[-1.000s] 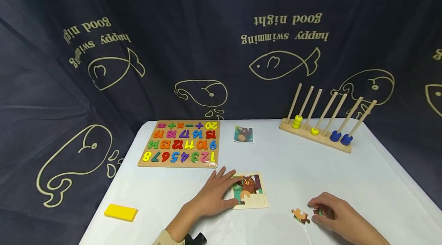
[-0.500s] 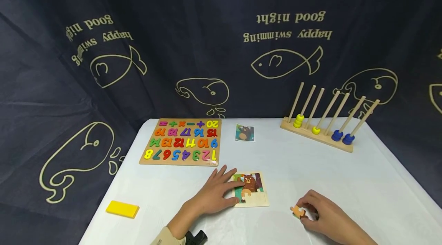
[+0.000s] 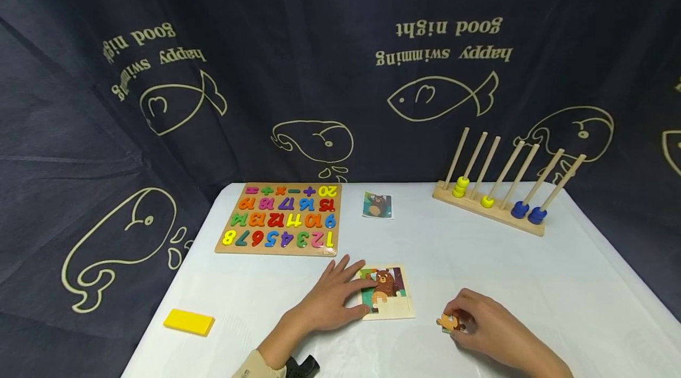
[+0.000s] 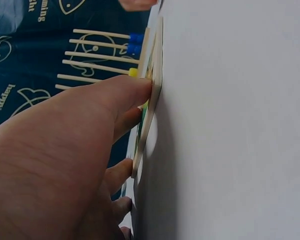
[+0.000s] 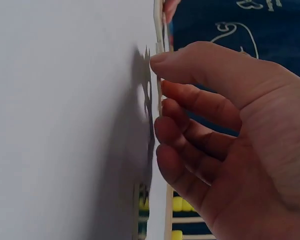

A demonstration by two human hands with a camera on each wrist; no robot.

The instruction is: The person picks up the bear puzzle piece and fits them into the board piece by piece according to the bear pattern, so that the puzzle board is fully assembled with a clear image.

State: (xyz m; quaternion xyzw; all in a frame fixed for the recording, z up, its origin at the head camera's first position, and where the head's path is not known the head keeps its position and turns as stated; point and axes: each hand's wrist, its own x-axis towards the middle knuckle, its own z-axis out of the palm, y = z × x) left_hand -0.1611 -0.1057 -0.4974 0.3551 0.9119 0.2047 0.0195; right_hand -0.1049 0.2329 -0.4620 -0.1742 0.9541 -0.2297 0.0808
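A wooden puzzle tray (image 3: 396, 309) with a bear picture partly filled in lies at the table's middle. My left hand (image 3: 321, 301) rests on its left side, fingers spread and fairly straight; the index finger reaches onto the bear, and the thumb touches the near left corner. To the right, my right hand (image 3: 492, 328) pinches an orange-and-brown jigsaw piece (image 3: 448, 322) between thumb and fingers, close to the tabletop. Some green shows under that piece; whether it is a second piece I cannot tell. In the right wrist view the thumb (image 5: 165, 62) lies opposite the curled fingers.
A number board (image 3: 276, 221) lies at the back left, beside a small bear picture card (image 3: 378, 205). A peg rack (image 3: 486, 209) with yellow and blue beads stands at the back right. A yellow block (image 3: 188, 322) lies front left. A dark curtain (image 3: 340, 70) hangs behind the table.
My right hand has moved left onto the orange-and-brown jigsaw piece, taken hold of it and shifted it slightly left. The left hand stays on the tray. The head view shifted slightly.
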